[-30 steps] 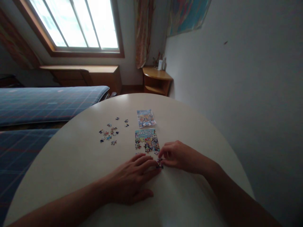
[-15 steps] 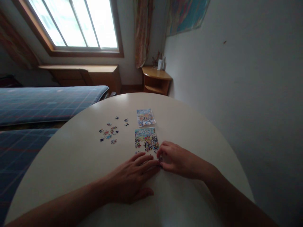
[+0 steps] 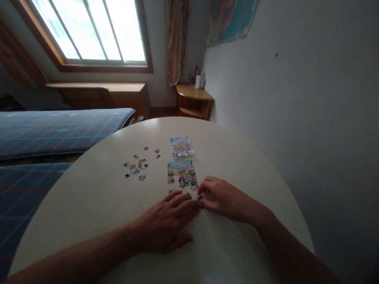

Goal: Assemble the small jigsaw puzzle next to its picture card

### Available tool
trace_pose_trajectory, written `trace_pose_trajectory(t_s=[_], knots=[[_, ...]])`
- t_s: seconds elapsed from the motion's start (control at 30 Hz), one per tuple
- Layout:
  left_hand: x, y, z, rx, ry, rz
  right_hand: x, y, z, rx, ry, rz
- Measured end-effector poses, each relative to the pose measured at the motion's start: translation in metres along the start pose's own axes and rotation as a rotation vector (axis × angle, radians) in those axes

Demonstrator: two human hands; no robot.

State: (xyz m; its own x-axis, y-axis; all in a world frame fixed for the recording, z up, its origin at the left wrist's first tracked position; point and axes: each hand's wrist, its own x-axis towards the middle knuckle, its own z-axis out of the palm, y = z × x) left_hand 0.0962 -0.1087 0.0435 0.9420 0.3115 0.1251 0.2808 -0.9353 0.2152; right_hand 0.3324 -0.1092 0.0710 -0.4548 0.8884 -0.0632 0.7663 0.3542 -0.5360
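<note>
A partly joined jigsaw puzzle lies on the round white table, with a gap along its lower left. My left hand rests palm down below it, fingers stretched out over some loose pieces that they partly hide. At the puzzle's lower right corner, my right hand has its thumb and curled fingers around a small dark puzzle piece, beside the left fingertips. Whether that piece is joined to others is too small to tell. Just behind the puzzle is a printed picture sheet.
Several loose puzzle pieces are scattered on the table's left side. A blue plaid mattress stands beyond the left edge, and a white wall is close on the right. A corner shelf stands behind the table.
The right fingertips have shifted slightly, and more of the piece by them shows. The left hand stays almost still. The whole view has moved a little.
</note>
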Motion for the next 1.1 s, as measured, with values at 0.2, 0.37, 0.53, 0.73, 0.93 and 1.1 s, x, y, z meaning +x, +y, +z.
trace_pose_trajectory(t_s=[0.2, 0.37, 0.53, 0.73, 0.93, 1.1], knots=[[0.002, 0.001, 0.001, 0.027, 0.013, -0.005, -0.001, 0.0, 0.001, 0.055, 0.007, 0.036], [0.002, 0.001, 0.002, 0.037, 0.02, 0.001, -0.002, 0.003, 0.001, 0.23, -0.052, 0.031], [0.001, 0.002, 0.002, 0.024, 0.029, -0.005, 0.0, 0.003, -0.002, 0.272, -0.054, 0.072], [0.002, 0.001, 0.002, 0.031, 0.039, -0.001, 0.001, 0.009, 0.003, 0.279, -0.056, 0.024], [0.001, 0.0, 0.002, 0.004, 0.029, -0.002, 0.004, 0.007, 0.004, 0.169, 0.008, -0.002], [0.0, 0.0, 0.003, 0.001, 0.006, -0.024, 0.007, 0.007, -0.003, 0.138, -0.016, 0.001]])
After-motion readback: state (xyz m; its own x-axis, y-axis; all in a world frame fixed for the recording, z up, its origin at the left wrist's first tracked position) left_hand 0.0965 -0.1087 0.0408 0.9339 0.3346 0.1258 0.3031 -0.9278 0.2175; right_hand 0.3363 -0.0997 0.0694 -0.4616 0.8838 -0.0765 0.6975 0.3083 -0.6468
